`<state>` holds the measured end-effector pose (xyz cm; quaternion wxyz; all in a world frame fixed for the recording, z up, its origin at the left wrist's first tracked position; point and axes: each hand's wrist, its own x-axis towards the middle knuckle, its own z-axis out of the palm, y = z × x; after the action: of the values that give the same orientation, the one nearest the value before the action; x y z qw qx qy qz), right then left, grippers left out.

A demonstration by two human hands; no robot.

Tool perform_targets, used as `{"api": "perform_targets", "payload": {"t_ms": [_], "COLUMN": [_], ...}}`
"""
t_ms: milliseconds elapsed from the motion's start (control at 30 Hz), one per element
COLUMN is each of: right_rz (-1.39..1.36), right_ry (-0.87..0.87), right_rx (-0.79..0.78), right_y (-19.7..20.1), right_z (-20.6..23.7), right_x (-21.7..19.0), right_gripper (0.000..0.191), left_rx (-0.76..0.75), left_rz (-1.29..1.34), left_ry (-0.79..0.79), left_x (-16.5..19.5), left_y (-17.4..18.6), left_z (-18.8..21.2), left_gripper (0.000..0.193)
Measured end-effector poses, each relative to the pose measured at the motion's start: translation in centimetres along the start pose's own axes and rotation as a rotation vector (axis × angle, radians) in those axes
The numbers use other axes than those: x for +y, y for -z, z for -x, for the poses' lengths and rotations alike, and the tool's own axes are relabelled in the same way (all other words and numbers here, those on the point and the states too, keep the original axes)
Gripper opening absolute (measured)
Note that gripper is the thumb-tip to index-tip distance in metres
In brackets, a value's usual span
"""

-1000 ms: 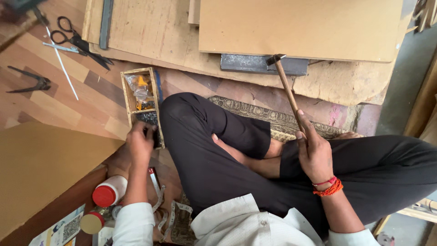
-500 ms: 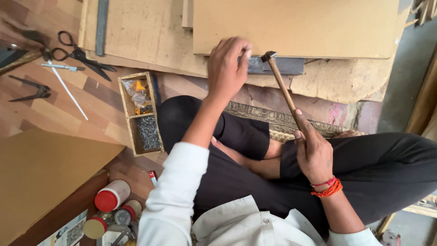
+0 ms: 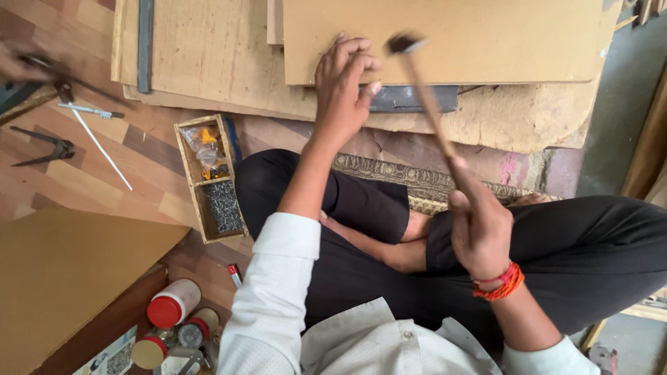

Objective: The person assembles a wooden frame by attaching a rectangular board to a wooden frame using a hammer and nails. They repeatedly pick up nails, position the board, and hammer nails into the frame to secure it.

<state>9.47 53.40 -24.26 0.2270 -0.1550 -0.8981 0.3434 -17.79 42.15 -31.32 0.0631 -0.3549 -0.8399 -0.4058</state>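
I sit cross-legged in black trousers in front of a stack of boards. My left hand (image 3: pixel 344 87) rests with pinched fingers on the lower edge of the top fibreboard sheet (image 3: pixel 486 35); whether it holds a nail I cannot see. My right hand (image 3: pixel 479 229), with a red thread band at the wrist, grips the wooden handle of a hammer (image 3: pixel 424 90). The hammer is blurred, its head up over the board just right of my left fingers. A dark metal plate (image 3: pixel 413 98) lies under the sheet's edge.
A small wooden box (image 3: pixel 212 177) with nails and packets sits by my left knee. Pincers (image 3: pixel 45 146), a pen and a metal rule (image 3: pixel 144 42) lie at the left. Another person's hand (image 3: pixel 21 59) reaches for scissors at far left. Jars with red lids (image 3: pixel 170 312) stand below.
My left hand went from the nail box up to the board edge and settled there. The hammer has swung up over the board. Another person's hand has come in at the scissors.
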Motion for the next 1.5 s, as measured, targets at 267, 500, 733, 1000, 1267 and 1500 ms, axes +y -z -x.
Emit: {"api": "perform_targets", "payload": {"t_ms": [267,500,733,1000,1267,1500], "right_rz": [0.231,0.299,-0.007,0.299,0.071,0.082], "right_ry": [0.048,-0.034,-0.064,-0.119,-0.205,-0.265], "right_rx": [-0.151,-0.241,0.109,-0.236,-0.157,-0.217], "right_y": [0.2,-0.2,0.4,-0.9,0.9,2.5], "right_z": [-0.2,-0.3,1.4,1.0,2.9,4.4], "right_x": [0.7,0.6,-0.5,0.8,0.4,-0.9], "right_gripper": [0.046,0.055,0.048,0.057,0.052,0.049], "left_rx": [0.086,0.124,0.127,0.350,0.318,0.423], "left_rz": [0.026,0.011,-0.015,-0.291,0.809,0.317], "left_ry": [-0.053,-0.056,-0.034,0.122,0.828,0.509], "left_x": [-0.1,0.1,-0.9,-3.2,-8.4,-13.2], "left_y": [1.9,1.9,3.2,4.1,7.6,16.3], "left_z": [1.0,1.0,1.5,2.8,2.0,12.0], "left_gripper": [0.014,0.012,0.005,0.017,0.041,0.028]}}
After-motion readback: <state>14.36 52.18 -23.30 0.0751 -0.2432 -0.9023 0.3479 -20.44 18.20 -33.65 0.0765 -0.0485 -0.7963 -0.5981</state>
